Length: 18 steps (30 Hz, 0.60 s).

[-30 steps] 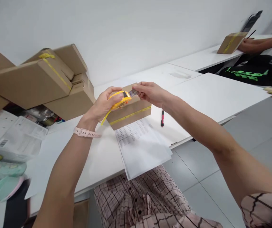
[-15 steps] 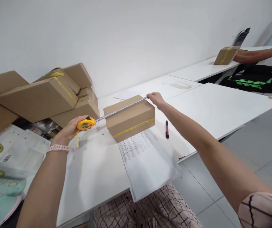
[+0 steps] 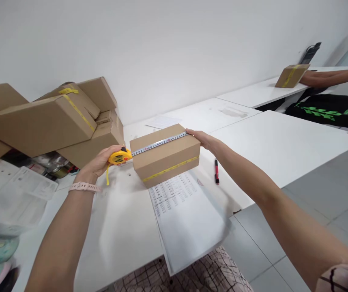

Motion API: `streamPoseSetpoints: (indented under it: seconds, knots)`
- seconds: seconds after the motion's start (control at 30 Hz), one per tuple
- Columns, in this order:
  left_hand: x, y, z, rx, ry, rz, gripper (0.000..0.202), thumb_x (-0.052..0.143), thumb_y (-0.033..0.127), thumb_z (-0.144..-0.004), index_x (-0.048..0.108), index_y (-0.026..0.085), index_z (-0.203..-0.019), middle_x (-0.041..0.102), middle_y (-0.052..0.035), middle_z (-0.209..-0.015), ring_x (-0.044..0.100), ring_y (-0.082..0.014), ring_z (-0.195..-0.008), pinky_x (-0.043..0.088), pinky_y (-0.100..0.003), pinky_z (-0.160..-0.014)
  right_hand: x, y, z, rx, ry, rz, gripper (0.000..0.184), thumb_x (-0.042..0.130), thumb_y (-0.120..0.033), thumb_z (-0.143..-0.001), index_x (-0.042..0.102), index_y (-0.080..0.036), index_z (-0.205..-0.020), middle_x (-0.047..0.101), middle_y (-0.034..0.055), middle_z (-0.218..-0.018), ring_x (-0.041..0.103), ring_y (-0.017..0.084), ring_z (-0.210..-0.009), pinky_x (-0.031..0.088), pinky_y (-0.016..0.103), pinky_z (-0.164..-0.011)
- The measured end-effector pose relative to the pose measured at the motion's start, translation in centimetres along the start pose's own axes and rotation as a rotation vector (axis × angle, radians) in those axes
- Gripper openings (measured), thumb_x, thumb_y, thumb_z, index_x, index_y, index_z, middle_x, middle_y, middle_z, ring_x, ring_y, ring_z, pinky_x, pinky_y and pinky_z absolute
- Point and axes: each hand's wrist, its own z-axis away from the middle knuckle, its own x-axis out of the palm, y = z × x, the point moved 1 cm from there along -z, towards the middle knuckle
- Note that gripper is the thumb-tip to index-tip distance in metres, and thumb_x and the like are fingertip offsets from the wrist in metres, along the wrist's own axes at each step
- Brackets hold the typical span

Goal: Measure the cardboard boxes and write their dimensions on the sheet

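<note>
A closed cardboard box (image 3: pixel 164 156) with yellow tape along its front side rests on the white table. Gripped in my left hand (image 3: pixel 102 160), the yellow tape measure (image 3: pixel 121 156) sits just off the box's left edge, its strap hanging down. The metal blade (image 3: pixel 158 144) runs out of the case and lies across the box's top. At the right edge of the top, my right hand (image 3: pixel 203 138) pinches the end of the blade, fingers closed on it. Under the box's front sticks out a stack of paper sheets (image 3: pixel 192 219) with printed or written rows.
A red and black marker (image 3: pixel 216 171) lies right of the box. Several cardboard boxes (image 3: pixel 46 121) are piled on the left, beside plastic packages (image 3: pixel 16 198). Another sheet (image 3: pixel 163 121) lies behind. At far right, a co-worker's hands (image 3: pixel 309 79) touch a taped box (image 3: pixel 292 76).
The blade has come down from slightly above the box to lie along its top. My left hand with the case has moved right, closer to the box. The view has shifted a little.
</note>
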Motion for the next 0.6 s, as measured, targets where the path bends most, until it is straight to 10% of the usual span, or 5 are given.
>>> streamPoseSetpoints:
  seconds: [0.3, 0.6]
  knots:
    - [0.8, 0.3, 0.8, -0.014, 0.025, -0.045, 0.061, 0.083, 0.054, -0.064, 0.076, 0.013, -0.108, 0.075, -0.0101, -0.098, 0.064, -0.02, -0.08, 0.053, -0.023, -0.052, 2.3, -2.4, -13.4, 0.267, 0.047, 0.083, 0.032, 0.066, -0.048, -0.09, 0.062, -0.02, -0.074, 0.068, 0.0109, -0.085, 0.063, 0.025, -0.086, 0.047, 0.035, -0.071]
    - [4.2, 1.9, 7.0, 0.016, -0.084, -0.019, 0.055, 0.083, 0.053, -0.071, 0.074, 0.017, -0.111, 0.076, -0.0127, -0.105, 0.07, -0.0239, -0.078, 0.056, -0.029, -0.056, 1.2, -5.3, -15.0, 0.088, 0.258, 0.029, 0.034, 0.051, -0.034, -0.101, 0.053, -0.02, -0.07, 0.06, 0.0058, -0.077, 0.052, 0.017, -0.072, 0.042, 0.032, -0.072]
